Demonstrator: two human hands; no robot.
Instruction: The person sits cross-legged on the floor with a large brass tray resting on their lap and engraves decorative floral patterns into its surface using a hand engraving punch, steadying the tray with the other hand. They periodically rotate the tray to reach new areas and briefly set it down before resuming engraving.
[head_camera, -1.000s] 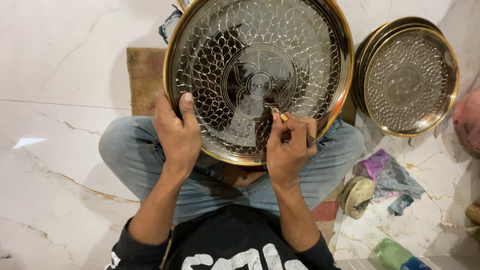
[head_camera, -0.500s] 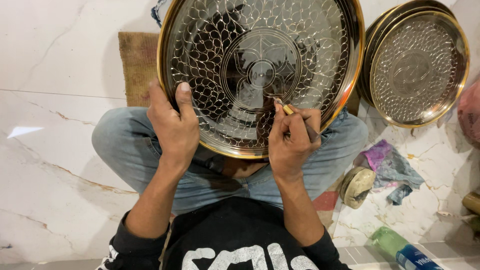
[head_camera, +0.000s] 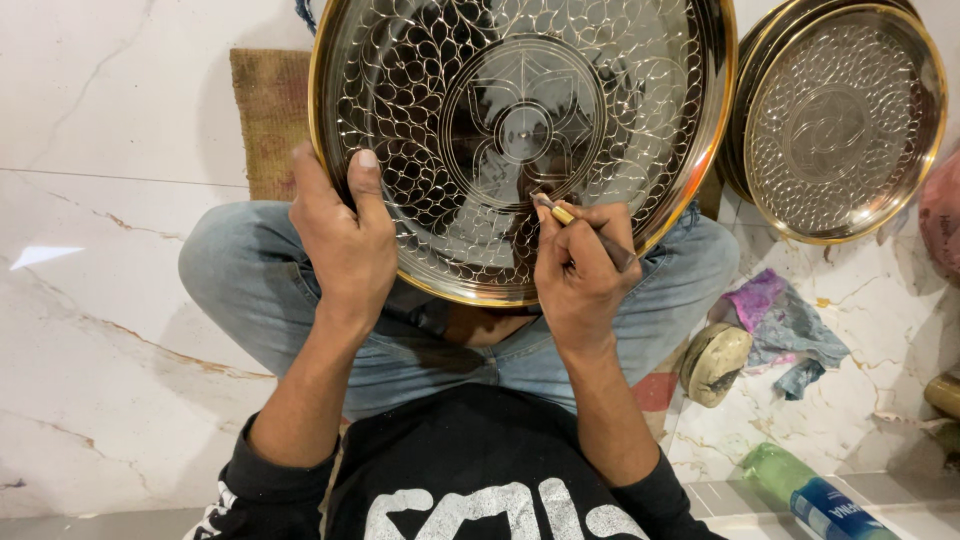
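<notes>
A large round engraved metal plate (head_camera: 430, 110) with a brass rim rests on my lap, tilted toward me. My left hand (head_camera: 340, 235) grips its lower left rim, thumb and fingers lying on the patterned face. My right hand (head_camera: 575, 270) is closed on a thin engraving tool (head_camera: 578, 222) with a yellow band, its tip touching the plate just below the central flower motif. I sit cross-legged in blue jeans and a black shirt.
A second engraved brass-rimmed plate (head_camera: 835, 120) leans at the right. A brown mat (head_camera: 268, 110) lies behind the plate at left. On the white marble floor by my right knee are crumpled cloths (head_camera: 785, 320), a round stone-like lump (head_camera: 715, 362) and a green bottle (head_camera: 805, 490).
The view has shifted and the plate sits higher in frame. My right hand with the tool has moved slightly up, closer to the central motif. The left hand keeps its hold on the rim.
</notes>
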